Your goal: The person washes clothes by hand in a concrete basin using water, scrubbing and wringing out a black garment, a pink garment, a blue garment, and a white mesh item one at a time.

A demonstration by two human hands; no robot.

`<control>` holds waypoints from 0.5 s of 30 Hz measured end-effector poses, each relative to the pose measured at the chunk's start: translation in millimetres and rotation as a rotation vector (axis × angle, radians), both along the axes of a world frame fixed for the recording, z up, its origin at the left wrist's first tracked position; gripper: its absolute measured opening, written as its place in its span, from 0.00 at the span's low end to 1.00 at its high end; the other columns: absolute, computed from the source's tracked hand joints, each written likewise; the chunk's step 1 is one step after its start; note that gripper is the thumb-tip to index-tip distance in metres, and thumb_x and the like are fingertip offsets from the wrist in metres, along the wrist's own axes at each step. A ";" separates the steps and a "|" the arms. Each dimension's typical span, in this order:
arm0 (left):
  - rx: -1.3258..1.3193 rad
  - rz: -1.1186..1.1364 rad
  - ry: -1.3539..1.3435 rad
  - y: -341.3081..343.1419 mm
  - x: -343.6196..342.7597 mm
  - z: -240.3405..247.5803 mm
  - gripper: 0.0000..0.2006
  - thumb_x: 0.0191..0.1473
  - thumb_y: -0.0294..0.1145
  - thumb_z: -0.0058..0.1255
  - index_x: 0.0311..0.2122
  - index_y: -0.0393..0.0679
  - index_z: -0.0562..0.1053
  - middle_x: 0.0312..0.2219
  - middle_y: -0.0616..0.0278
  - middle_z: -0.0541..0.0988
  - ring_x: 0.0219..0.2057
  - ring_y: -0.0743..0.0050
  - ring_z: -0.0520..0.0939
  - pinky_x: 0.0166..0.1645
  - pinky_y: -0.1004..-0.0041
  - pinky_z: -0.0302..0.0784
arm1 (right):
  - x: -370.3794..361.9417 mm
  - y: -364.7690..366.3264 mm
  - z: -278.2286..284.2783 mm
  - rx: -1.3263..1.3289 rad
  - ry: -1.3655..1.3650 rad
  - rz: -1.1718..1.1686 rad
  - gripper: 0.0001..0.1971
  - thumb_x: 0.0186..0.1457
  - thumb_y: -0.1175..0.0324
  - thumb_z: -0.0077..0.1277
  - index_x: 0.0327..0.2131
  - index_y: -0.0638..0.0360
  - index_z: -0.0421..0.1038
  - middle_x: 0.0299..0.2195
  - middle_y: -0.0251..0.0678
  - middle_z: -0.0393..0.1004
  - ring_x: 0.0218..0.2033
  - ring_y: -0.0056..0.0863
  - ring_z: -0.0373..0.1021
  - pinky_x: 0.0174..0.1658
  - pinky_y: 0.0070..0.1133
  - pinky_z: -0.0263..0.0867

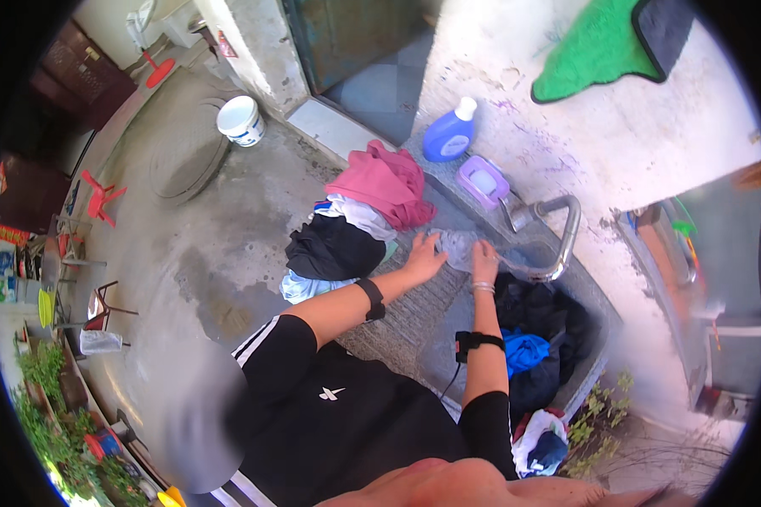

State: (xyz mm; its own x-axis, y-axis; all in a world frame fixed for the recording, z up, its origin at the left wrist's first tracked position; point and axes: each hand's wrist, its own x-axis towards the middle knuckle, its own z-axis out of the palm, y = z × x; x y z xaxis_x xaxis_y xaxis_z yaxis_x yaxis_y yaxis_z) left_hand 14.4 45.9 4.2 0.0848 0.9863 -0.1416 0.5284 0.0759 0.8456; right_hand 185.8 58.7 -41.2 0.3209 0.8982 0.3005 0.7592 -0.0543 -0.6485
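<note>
At the stone wash sink (pixel 604 325), my left hand (pixel 424 258) has its fingers curled at the left edge of a pale, translucent, wet-looking piece (pixel 457 247). Its other side is pinched by my right hand (pixel 484 264), close to the curved metal tap (pixel 569 232). Whether the piece is thin cloth or plastic, I cannot tell. Dark clothes (pixel 550 317) fill the basin beside my right forearm, with a bright blue garment (pixel 524 353) among them. Beyond my left forearm lies a pile with a black garment (pixel 334 248), a white one and a pink one (pixel 382 188).
A blue detergent bottle (pixel 448 135) and a purple soap box (pixel 483 181) stand on the ledge by the wall. Farther left, a white bucket (pixel 241 122) sits on the concrete floor (pixel 186 253). A green cloth (pixel 588 51) hangs at upper right.
</note>
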 end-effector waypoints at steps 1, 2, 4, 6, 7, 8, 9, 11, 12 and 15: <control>0.077 0.000 -0.036 -2.6 3.4 -1.5 0.28 0.46 0.39 0.47 0.52 0.41 0.58 0.50 0.32 0.54 0.53 0.40 0.56 0.57 0.64 0.52 | -1.4 -4.3 -25.5 0.001 -0.239 0.057 0.12 0.47 0.59 0.48 0.24 0.60 0.70 0.32 0.43 0.70 0.39 0.41 0.63 0.41 0.29 0.57; 0.118 0.013 -0.060 -1.1 -3.2 -7.4 0.27 0.47 0.39 0.47 0.52 0.40 0.58 0.51 0.34 0.54 0.53 0.40 0.56 0.57 0.64 0.52 | -21.5 -10.0 -20.1 0.001 -0.101 0.126 0.11 0.46 0.61 0.49 0.23 0.60 0.69 0.31 0.43 0.70 0.38 0.41 0.63 0.42 0.29 0.56; 0.142 -0.049 -0.075 -9.1 -8.3 -15.5 0.22 0.49 0.38 0.44 0.48 0.39 0.61 0.49 0.39 0.58 0.50 0.42 0.59 0.54 0.63 0.55 | -50.4 -33.0 -5.0 -0.021 0.101 0.249 0.09 0.45 0.65 0.48 0.22 0.61 0.68 0.29 0.43 0.68 0.35 0.42 0.62 0.41 0.30 0.56; 0.106 -0.171 -0.031 -28.7 -22.5 -22.7 0.14 0.50 0.33 0.40 0.42 0.38 0.64 0.42 0.45 0.65 0.45 0.44 0.64 0.48 0.61 0.60 | -71.7 -74.3 -3.2 -0.063 0.158 0.294 0.06 0.45 0.69 0.46 0.25 0.62 0.66 0.28 0.43 0.65 0.33 0.42 0.61 0.40 0.31 0.56; 0.098 -0.222 -0.010 -35.7 -23.5 -23.9 0.11 0.51 0.31 0.38 0.39 0.38 0.66 0.39 0.48 0.68 0.42 0.45 0.66 0.46 0.60 0.62 | -80.1 -96.8 3.0 -0.073 0.136 0.280 0.05 0.45 0.71 0.44 0.27 0.62 0.65 0.27 0.43 0.64 0.32 0.42 0.61 0.39 0.32 0.56; 0.198 -0.217 0.061 -51.0 -21.7 -21.2 0.08 0.48 0.28 0.39 0.35 0.40 0.66 0.33 0.52 0.69 0.37 0.49 0.68 0.41 0.60 0.63 | -88.4 -114.6 17.9 -0.115 0.045 0.240 0.08 0.44 0.72 0.43 0.31 0.62 0.62 0.28 0.44 0.63 0.32 0.42 0.60 0.38 0.34 0.55; 0.249 -0.234 0.135 -46.6 -17.0 -20.6 0.09 0.47 0.28 0.40 0.36 0.40 0.66 0.33 0.51 0.69 0.37 0.49 0.68 0.41 0.61 0.64 | -85.1 -108.3 15.1 -0.185 -0.035 0.254 0.08 0.44 0.72 0.43 0.32 0.62 0.62 0.28 0.44 0.63 0.32 0.42 0.60 0.38 0.35 0.55; 0.339 -0.270 0.284 -33.8 -3.3 -19.9 0.12 0.44 0.28 0.42 0.38 0.41 0.66 0.33 0.51 0.70 0.38 0.49 0.68 0.41 0.62 0.64 | -76.4 -87.1 12.3 -0.335 -0.187 0.285 0.09 0.44 0.72 0.41 0.33 0.61 0.61 0.28 0.44 0.63 0.33 0.43 0.60 0.39 0.36 0.54; 0.250 -0.266 0.318 -19.6 2.1 -21.1 0.14 0.43 0.27 0.42 0.39 0.42 0.65 0.35 0.51 0.69 0.39 0.50 0.67 0.42 0.62 0.64 | -71.2 -73.0 8.6 -0.310 -0.225 0.279 0.09 0.45 0.71 0.41 0.33 0.61 0.61 0.29 0.44 0.64 0.34 0.43 0.61 0.40 0.36 0.54; 0.705 -0.025 0.439 20.6 18.6 -12.3 0.12 0.45 0.28 0.39 0.38 0.43 0.65 0.36 0.53 0.69 0.40 0.51 0.67 0.44 0.61 0.63 | -57.5 -22.2 10.1 0.008 -0.318 0.159 0.10 0.46 0.70 0.39 0.34 0.62 0.61 0.30 0.44 0.65 0.34 0.43 0.61 0.42 0.37 0.53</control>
State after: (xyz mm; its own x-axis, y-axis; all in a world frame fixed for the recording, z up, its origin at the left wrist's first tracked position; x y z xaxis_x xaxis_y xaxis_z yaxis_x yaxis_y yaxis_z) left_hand 33.0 66.6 -8.1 0.1894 0.8546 0.4835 0.8161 -0.4109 0.4065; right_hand 128.3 36.4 -31.1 0.0661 0.9267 0.3698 0.9218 0.0852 -0.3782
